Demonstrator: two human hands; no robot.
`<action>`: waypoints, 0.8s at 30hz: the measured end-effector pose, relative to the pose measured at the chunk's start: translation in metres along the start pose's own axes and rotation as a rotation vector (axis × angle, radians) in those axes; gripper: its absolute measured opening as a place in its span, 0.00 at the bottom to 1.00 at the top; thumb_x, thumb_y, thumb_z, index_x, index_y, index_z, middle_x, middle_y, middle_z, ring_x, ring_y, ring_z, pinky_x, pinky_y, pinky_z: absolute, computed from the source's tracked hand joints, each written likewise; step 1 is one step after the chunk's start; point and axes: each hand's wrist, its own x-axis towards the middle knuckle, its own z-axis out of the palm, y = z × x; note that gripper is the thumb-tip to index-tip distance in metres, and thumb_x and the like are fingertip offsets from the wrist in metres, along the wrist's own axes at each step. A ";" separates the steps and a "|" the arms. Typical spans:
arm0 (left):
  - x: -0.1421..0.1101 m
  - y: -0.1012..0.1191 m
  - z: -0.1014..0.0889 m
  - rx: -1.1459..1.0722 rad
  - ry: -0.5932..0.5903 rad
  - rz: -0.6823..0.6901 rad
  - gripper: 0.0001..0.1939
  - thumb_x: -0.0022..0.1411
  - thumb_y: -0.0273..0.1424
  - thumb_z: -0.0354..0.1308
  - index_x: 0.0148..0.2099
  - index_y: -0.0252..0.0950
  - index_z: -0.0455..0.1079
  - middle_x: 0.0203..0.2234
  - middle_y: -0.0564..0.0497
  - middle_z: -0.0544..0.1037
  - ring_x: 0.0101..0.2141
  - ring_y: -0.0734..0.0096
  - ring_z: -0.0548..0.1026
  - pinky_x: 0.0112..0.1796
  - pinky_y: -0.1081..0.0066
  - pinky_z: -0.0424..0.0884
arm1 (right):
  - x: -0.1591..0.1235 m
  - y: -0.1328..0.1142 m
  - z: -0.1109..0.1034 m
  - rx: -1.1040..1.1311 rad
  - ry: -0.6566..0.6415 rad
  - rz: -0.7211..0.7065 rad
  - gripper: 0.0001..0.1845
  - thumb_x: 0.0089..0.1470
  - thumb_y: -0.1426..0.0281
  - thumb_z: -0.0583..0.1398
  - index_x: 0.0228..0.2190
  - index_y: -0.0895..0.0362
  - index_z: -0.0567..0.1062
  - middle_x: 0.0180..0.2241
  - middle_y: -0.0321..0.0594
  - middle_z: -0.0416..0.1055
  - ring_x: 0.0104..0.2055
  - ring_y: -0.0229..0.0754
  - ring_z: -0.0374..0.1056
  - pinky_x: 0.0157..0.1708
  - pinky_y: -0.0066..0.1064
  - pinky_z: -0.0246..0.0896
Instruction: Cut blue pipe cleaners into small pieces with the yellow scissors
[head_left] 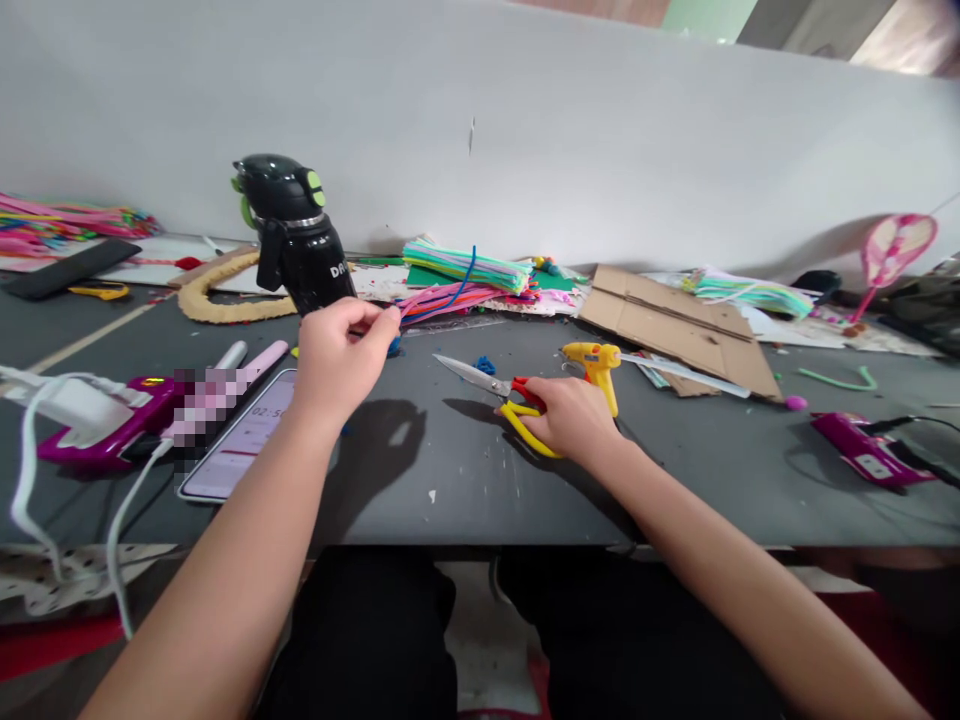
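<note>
My left hand (345,352) is raised over the table in front of the bottle, thumb and finger pinched together. A curved blue pipe cleaner (471,268) runs from those fingertips to the right, its far end bending upward. Scissors (469,374) with red and yellow handles are in my right hand (574,415), fingers wrapped round the handles. Their blades look nearly closed and point left. Just beyond the blades lies a small coiled blue piece (486,365). Another blue bit (394,346) shows below my left fingertips, partly hidden.
A yellow glue gun (596,362) stands right behind my right hand. The black bottle (307,260), bundled pipe cleaners (465,268) and cardboard (675,325) line the back. On the left are a phone (244,440) and a purple power strip (112,425); another purple block (870,450) is at right.
</note>
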 end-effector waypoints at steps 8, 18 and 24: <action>0.051 -0.007 0.046 -0.413 0.164 -0.205 0.10 0.54 0.34 0.56 0.23 0.36 0.67 0.17 0.53 0.68 0.21 0.75 0.66 0.22 0.73 0.62 | 0.007 0.007 -0.007 0.050 0.036 0.158 0.15 0.53 0.57 0.59 0.32 0.56 0.76 0.29 0.44 0.75 0.31 0.45 0.67 0.28 0.32 0.45; 0.012 -0.032 0.060 0.118 -0.579 0.150 0.13 0.56 0.41 0.59 0.38 0.38 0.77 0.35 0.50 0.79 0.31 0.68 0.71 0.33 0.69 0.65 | 0.015 0.004 -0.004 0.527 0.264 0.175 0.30 0.50 0.42 0.59 0.17 0.55 0.63 0.17 0.32 0.58 0.22 0.34 0.49 0.24 0.30 0.43; 0.006 -0.033 0.075 0.315 -0.724 0.279 0.14 0.58 0.43 0.58 0.41 0.41 0.77 0.38 0.47 0.78 0.38 0.62 0.74 0.36 0.67 0.66 | 0.037 -0.005 -0.015 0.829 0.223 0.076 0.29 0.45 0.42 0.63 0.21 0.56 0.68 0.19 0.31 0.59 0.24 0.33 0.52 0.24 0.28 0.46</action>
